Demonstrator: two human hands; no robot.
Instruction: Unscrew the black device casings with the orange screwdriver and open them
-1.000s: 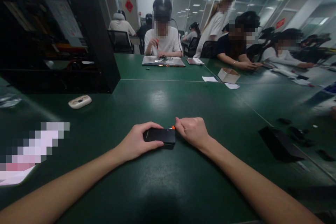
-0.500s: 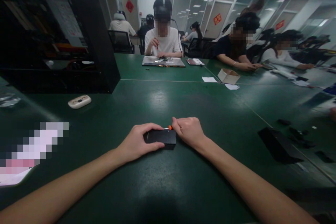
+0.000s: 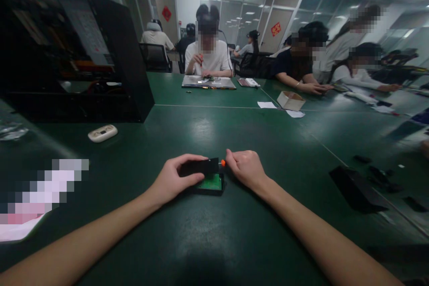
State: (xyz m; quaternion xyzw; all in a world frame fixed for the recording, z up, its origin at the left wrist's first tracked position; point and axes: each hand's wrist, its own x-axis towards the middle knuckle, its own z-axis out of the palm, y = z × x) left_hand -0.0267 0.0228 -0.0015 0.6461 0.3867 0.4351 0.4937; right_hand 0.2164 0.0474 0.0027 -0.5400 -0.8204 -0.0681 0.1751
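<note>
In the head view, my left hand (image 3: 182, 172) grips a flat black cover (image 3: 206, 166) between thumb and fingers. The cover is tilted up above a small black case (image 3: 209, 192), whose base lies on the table. A green circuit board (image 3: 212, 182) shows inside the base; its left part is hidden by my thumb and the cover. My right hand (image 3: 246, 165) is closed around a screwdriver (image 3: 223, 162) with an orange end and a thin metal shaft. The shaft points left to the cover's right edge, and its tip is hidden.
A large black computer case (image 3: 134, 62) stands at the left. A white earbud case (image 3: 103, 133) lies before it. Black parts (image 3: 357, 187) lie at the right. An open cardboard box (image 3: 291, 101) and papers (image 3: 267, 104) are farther back. A co-worker (image 3: 214, 53) sits opposite.
The black cover has lifted off its base and tilted up, baring the green board. My left hand now grips the cover. My right hand with the screwdriver moved left, then back right.
</note>
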